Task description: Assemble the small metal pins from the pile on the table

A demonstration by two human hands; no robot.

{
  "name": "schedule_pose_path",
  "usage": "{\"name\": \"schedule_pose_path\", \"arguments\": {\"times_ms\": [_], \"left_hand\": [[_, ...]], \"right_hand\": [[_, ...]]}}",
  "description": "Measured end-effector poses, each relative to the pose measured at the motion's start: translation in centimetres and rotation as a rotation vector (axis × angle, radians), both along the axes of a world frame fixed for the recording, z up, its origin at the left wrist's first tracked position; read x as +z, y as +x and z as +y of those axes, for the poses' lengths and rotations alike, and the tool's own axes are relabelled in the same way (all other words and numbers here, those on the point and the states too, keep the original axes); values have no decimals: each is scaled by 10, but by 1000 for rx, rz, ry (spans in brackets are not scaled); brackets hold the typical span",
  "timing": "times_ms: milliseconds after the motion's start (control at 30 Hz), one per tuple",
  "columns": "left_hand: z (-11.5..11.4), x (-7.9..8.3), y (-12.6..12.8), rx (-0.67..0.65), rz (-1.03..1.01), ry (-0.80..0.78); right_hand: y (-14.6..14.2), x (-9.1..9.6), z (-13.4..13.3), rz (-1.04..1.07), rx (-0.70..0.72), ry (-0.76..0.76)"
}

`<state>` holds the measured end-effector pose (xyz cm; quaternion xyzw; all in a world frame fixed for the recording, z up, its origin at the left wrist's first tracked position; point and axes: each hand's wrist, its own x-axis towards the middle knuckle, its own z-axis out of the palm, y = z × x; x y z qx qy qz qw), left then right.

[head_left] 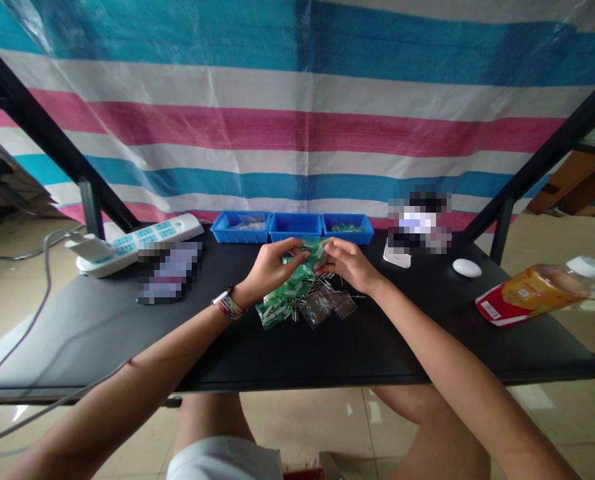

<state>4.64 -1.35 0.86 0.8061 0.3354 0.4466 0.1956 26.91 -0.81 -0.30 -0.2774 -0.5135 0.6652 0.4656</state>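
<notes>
Both hands meet above the middle of a black table [102, 327]. My left hand [270, 268] and my right hand [350, 264] each pinch the same small clear plastic bag of green parts [316, 249], held just above the tabletop. Under the hands lies a pile of green parts and small clear bags [297, 300] with thin metal leads sticking out. A beaded bracelet sits on my left wrist.
Three blue bins [294, 227] line the table's back edge. A white power strip [142, 241] with a grey cable lies back left. A white mouse [467, 267] and a lying bottle with a yellow-red label [532, 293] are at the right. Striped tarp hangs behind.
</notes>
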Motion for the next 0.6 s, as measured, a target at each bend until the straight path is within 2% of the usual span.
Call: {"name": "schedule_pose_path", "arguments": {"times_ms": [67,133,367,433,533,600], "left_hand": [[1,-1,-1,-57,-29,-45],[3,-2,-4,-100,-28,-21],[7,1,-13,-24,171,364],[7,2,-13,-50,233,428],[6,1,-12,-92,216,405],[6,0,-11,-40,137,328]], "right_hand": [[-2,-3,-1,-52,-57,35],[-4,-4,-1,-61,-85,37],[-1,-3,0,6,-37,-46],[-2,-3,-1,15,-12,-70],[-4,-2,-3,17,-15,-95],[-5,0,-4,15,-58,-71]]}}
